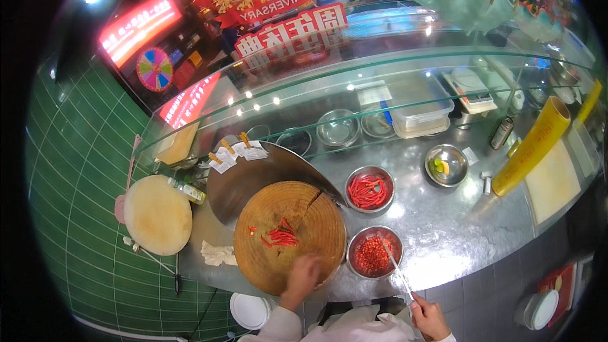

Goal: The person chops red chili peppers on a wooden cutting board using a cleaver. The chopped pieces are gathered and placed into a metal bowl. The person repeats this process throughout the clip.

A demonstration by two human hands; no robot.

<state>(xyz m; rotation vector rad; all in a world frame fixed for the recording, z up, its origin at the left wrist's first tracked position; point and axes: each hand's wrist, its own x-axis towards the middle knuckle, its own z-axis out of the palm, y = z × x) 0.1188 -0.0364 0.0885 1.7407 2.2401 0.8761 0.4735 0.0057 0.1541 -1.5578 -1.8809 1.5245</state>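
My right hand (429, 317) grips a knife (401, 273), seen nearly edge-on. Its blade reaches over a metal bowl of chopped red chilies (374, 255). Blurred by motion, my left hand (305, 271) hovers at or over the near part of a round wooden chopping block (256, 266); its fingers are unclear. A small pile of whole red chilies (281, 236) lies mid-block, with a few cut bits to its left. Behind the chopped ones stands a second metal bowl, filled with whole red chilies (366, 192). A crack runs through the block's far right side.
A curved metal guard (266, 166) with clipped paper slips rises behind the block. Left are a crumpled cloth (217, 252) and a round board (159, 213). Farther right sit a bowl with citrus pieces (446, 165) and a yellow roll (531, 147). A glass screen (304, 85) borders the back.
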